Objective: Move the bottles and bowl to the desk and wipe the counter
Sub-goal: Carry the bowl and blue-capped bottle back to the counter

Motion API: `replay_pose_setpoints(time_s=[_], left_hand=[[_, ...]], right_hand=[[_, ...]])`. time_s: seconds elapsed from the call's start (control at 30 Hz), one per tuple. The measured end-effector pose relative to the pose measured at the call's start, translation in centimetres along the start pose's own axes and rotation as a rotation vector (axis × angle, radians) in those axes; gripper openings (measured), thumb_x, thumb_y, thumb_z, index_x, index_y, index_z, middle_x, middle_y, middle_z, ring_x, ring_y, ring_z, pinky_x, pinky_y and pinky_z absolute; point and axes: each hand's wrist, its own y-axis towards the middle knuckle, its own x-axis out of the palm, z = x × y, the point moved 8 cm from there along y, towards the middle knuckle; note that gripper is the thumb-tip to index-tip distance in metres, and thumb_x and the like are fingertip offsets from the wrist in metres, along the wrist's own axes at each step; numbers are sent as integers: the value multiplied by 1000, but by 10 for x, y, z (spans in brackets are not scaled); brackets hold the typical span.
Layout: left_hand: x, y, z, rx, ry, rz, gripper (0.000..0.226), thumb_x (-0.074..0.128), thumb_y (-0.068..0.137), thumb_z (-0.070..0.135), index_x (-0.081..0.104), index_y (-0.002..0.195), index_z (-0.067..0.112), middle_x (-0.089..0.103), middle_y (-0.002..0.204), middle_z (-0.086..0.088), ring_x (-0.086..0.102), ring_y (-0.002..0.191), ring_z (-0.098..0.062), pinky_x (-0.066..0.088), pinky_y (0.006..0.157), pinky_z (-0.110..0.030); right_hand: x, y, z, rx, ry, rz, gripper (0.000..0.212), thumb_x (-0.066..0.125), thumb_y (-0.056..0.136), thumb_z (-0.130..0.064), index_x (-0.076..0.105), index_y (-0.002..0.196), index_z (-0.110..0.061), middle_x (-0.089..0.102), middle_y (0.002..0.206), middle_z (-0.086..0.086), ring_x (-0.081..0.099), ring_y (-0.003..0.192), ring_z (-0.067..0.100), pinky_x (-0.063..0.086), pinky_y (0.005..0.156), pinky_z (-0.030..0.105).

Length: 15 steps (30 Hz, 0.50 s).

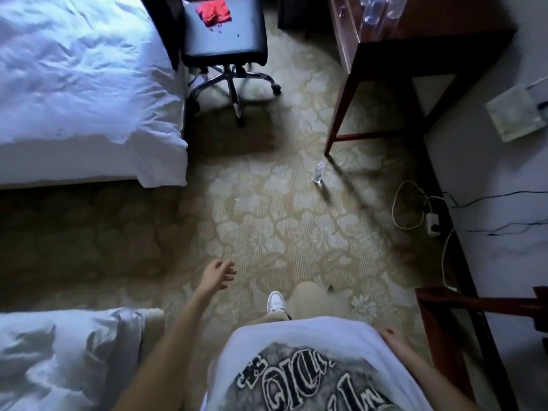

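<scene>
A dark wooden desk (439, 40) stands at the top right, with clear plastic bottles (376, 10) on its top at the frame's edge. One small clear bottle (319, 172) stands upright on the patterned carpet near the desk's front leg. My left hand (218, 274) hangs over the carpet, fingers loosely apart and holding nothing. My right hand (393, 336) rests at my hip, partly hidden by my white shirt; nothing shows in it. No bowl is in view.
A white bed (74, 93) fills the upper left and a second bed (59, 360) the lower left. A black swivel chair (225, 40) carries a red cloth (214, 11). Cables and a power strip (431, 222) lie along the right wall, beside another wooden piece (462, 304).
</scene>
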Motion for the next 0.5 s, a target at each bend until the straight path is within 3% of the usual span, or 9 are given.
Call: replay_pose_setpoints(time_s=[0.07,0.13,0.2,0.4,0.5], left_hand=[[-7,39,74,77,19,-18,25,49,99,32,63,99,11,70,91,-8,64,78,-20,45,63,-27],[-13,84,125,102,15,-38,26,50,99,33,63,102,11,71,93,-7,65,80,-20,46,64,-27],[-14,122,159,91,20,-57,25,50,99,32,63,103,10,70,92,-7,64,78,-19,46,62,-26],[-29,204,156,-223,-50,21,21,53,99,24,59,93,5,60,70,-8,53,48,-13,34,40,-16],[-41,228,171,-315,-122,86,23,52,99,12,56,79,2,46,54,-6,38,26,-5,25,30,-9]], right_hand=[[-6,10,-55,2,73,-26,31,44,100,-2,55,71,1,47,63,16,42,52,26,34,39,22],[-14,38,-110,0,141,-5,23,44,100,-6,52,79,-1,47,65,11,42,50,17,33,38,17],[-19,77,-169,14,159,7,18,45,100,-13,55,95,1,52,69,9,46,56,17,31,48,20],[-33,150,-414,-109,150,-67,12,44,101,-20,51,100,-10,55,77,4,47,63,12,30,56,23],[-48,169,-543,-241,133,-106,15,47,100,-22,53,108,-11,61,94,9,52,69,11,36,58,24]])
